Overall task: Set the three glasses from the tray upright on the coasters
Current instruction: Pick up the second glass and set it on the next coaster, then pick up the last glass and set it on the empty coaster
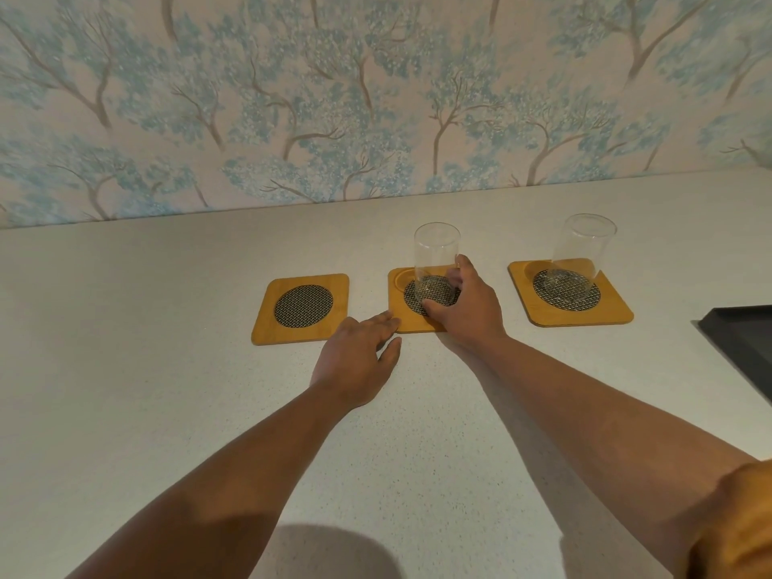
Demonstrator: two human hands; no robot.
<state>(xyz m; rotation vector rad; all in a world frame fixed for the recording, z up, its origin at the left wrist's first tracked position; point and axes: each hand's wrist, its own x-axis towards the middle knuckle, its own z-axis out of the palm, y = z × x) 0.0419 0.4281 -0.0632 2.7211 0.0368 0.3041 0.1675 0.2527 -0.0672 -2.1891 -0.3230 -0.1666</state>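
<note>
Three square wooden coasters with dark mesh centres lie in a row on the pale counter. The left coaster (300, 308) is bare. A clear glass (435, 261) stands upright on the middle coaster (401, 315), and my right hand (461, 305) wraps around its base. My left hand (357, 355) lies flat on the counter, its fingertips touching the front left corner of the middle coaster. A second clear glass (580, 254) stands upright on the right coaster (618, 313), with no hand on it.
A corner of a black tray (739, 340) shows at the right edge of the counter. A wall with blue tree-patterned wallpaper (376, 98) rises behind the coasters. A third glass is out of view.
</note>
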